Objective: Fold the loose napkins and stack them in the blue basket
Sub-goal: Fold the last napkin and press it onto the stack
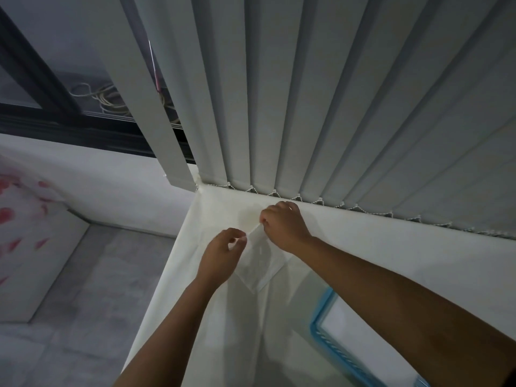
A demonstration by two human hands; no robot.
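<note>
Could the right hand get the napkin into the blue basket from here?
Probably yes. The right hand and left hand pinch the napkin above the table, and the blue basket sits just under the right forearm, with nothing visible between.

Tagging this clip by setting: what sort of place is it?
Probably a room in a home or small office: vertical blinds over a dark-framed window, a table under a white cloth, and a tiled floor.

No readable text, labels, brands or numbers — none on any visible surface.
</note>
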